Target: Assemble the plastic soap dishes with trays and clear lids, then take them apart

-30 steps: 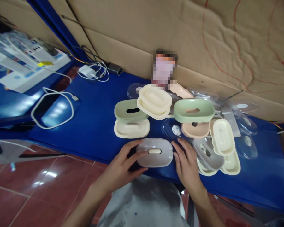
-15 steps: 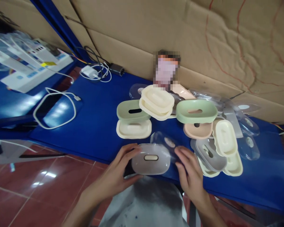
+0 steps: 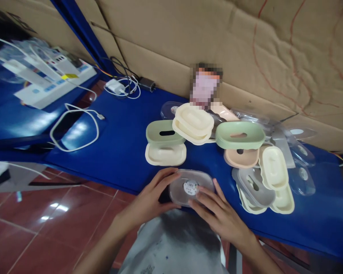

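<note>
A grey oval soap box (image 3: 180,195) sits at the near edge of the blue table (image 3: 122,148), now covered by a clear plastic lid (image 3: 192,180) with a round white sticker. My left hand (image 3: 150,199) grips the box's left end. My right hand (image 3: 217,214) lies on the lid, its fingers pressing beside the sticker. Both hands meet over the box right in front of my body.
Beyond the box lies a heap of soap dishes: green ones (image 3: 165,134) (image 3: 240,135), cream ones (image 3: 193,122) (image 3: 273,167), a peach one (image 3: 241,157), a grey one (image 3: 253,185), plus clear lids (image 3: 303,171). A white cable (image 3: 74,127) and charger (image 3: 116,86) lie left. Cardboard (image 3: 217,38) backs the table.
My right hand picked a clear lid off the table, swung it over the grey box and set it on top. The box shifted slightly toward me.
</note>
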Available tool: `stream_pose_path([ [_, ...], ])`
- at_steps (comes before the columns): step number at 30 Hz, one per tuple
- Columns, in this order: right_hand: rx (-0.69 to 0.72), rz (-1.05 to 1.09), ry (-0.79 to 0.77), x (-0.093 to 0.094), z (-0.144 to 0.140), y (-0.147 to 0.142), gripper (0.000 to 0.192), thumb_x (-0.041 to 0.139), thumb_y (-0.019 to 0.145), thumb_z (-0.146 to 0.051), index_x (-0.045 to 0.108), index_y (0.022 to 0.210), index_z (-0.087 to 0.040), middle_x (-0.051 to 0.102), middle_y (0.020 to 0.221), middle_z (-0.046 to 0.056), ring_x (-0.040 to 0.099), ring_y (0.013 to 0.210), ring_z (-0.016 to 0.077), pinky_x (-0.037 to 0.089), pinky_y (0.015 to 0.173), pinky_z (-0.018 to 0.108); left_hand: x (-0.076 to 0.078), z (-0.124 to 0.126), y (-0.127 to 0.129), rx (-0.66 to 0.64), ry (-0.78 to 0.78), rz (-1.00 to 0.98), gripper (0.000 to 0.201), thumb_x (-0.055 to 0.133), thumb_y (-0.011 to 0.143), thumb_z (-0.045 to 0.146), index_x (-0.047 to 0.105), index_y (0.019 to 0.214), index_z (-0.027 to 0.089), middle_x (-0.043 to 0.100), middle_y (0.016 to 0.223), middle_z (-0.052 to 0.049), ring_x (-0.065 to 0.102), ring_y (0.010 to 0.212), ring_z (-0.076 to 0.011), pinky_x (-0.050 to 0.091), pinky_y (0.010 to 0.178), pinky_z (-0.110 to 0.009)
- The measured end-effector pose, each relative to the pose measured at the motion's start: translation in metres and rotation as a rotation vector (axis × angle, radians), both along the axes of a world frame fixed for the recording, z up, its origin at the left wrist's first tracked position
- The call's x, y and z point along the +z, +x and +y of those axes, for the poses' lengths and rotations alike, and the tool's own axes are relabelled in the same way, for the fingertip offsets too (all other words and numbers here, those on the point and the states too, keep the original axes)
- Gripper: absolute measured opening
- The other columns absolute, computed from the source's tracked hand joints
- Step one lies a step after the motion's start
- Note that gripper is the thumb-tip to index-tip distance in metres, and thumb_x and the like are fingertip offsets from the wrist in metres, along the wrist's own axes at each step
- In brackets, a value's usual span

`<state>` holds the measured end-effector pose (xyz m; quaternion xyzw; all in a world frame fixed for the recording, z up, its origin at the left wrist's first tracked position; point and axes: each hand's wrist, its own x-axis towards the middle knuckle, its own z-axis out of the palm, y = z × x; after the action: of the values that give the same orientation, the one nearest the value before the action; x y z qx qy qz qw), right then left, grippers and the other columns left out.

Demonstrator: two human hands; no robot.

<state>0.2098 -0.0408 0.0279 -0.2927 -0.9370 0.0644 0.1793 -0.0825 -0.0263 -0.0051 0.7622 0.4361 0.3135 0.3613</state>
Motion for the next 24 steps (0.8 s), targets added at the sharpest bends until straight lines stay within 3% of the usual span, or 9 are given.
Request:
stream_pose_path([
  [4,-0.037,0.025,-0.038,-0.013,-0.001,0.002,0.046,0.055,0.107,-0.007,0.066,0.147,-0.027,0.073,0.133,0.005,0.053,0.150,0.0216,0.022,0.137,0.059,0.000,0.000,0.001,-0.018,0.021,0.009,0.084,0.086,0.093,0.029,0.041,0.164,0.035,0.053,0.157,-0.015,0.058,0.147,-0.0340,0.057,0.118,-0.056],
  [8,-0.183,0.046,-0.113,-0.023,0.000,0.000,0.053,0.073,0.101,-0.022,0.062,0.152,-0.031,0.051,0.162,0.014,0.030,0.165,0.0369,0.052,0.120,0.059,0.002,0.000,-0.001,-0.019,0.004,0.023,0.079,0.084,0.093,0.028,0.044,0.161,0.034,0.053,0.157,-0.016,0.060,0.145,-0.0349,0.060,0.113,-0.056],
  [10,-0.204,0.039,-0.149,-0.022,-0.001,0.000,0.061,0.075,0.100,-0.022,0.056,0.157,-0.030,0.040,0.171,0.015,0.027,0.166,0.0385,0.055,0.119,0.056,0.004,-0.001,-0.002,-0.019,0.016,0.027,0.078,0.083,0.094,0.030,0.044,0.161,0.034,0.054,0.157,-0.016,0.060,0.145,-0.0357,0.061,0.112,-0.057],
  [12,-0.211,0.094,-0.137,-0.017,-0.007,0.005,0.062,0.074,0.101,-0.024,0.054,0.159,-0.029,0.038,0.173,0.014,0.032,0.164,0.0381,0.054,0.120,0.056,0.006,-0.002,-0.002,-0.032,0.030,0.029,0.082,0.083,0.094,0.035,0.040,0.164,0.034,0.051,0.162,-0.017,0.057,0.148,-0.0378,0.060,0.112,-0.058],
  [15,-0.328,0.232,-0.018,-0.005,-0.027,0.029,0.064,0.070,0.103,-0.026,0.050,0.163,-0.033,0.035,0.176,0.010,0.040,0.160,0.0404,0.055,0.117,0.062,0.007,-0.003,0.005,-0.063,0.054,0.048,0.085,0.079,0.098,0.043,0.034,0.169,0.032,0.044,0.169,-0.018,0.052,0.153,-0.0386,0.059,0.115,-0.056],
  [17,-0.555,0.286,0.161,0.002,-0.045,0.060,0.071,0.072,0.101,-0.025,0.046,0.166,-0.035,0.037,0.176,0.009,0.045,0.156,0.0421,0.053,0.116,0.068,0.007,-0.003,0.016,-0.070,0.080,0.097,0.074,0.071,0.104,0.040,0.035,0.169,0.032,0.044,0.169,-0.016,0.054,0.152,-0.0350,0.059,0.115,-0.052],
  [20,-1.085,0.261,0.497,0.002,-0.070,0.120,0.083,0.086,0.091,-0.033,0.050,0.165,-0.026,0.051,0.166,0.018,0.052,0.150,0.0472,0.046,0.119,0.074,0.008,0.000,0.042,-0.107,0.176,0.177,0.057,0.061,0.109,0.030,0.043,0.164,0.030,0.050,0.166,-0.013,0.057,0.148,-0.0302,0.059,0.115,-0.049],
  [22,-1.368,0.238,0.621,-0.007,-0.083,0.161,0.079,0.091,0.086,-0.041,0.062,0.155,-0.017,0.061,0.155,0.025,0.061,0.140,0.0506,0.049,0.115,0.072,0.012,0.005,0.063,-0.146,0.276,0.196,0.051,0.059,0.110,0.029,0.048,0.160,0.027,0.053,0.163,-0.014,0.057,0.147,-0.0306,0.058,0.116,-0.049],
  [24,-1.543,0.212,0.649,-0.021,-0.092,0.194,0.077,0.092,0.083,-0.052,0.071,0.145,-0.011,0.066,0.147,0.028,0.065,0.133,0.0524,0.053,0.111,0.070,0.020,0.015,0.086,-0.150,0.369,0.214,0.048,0.057,0.111,0.029,0.050,0.158,0.024,0.055,0.161,-0.014,0.058,0.145,-0.0319,0.057,0.115,-0.050],
])
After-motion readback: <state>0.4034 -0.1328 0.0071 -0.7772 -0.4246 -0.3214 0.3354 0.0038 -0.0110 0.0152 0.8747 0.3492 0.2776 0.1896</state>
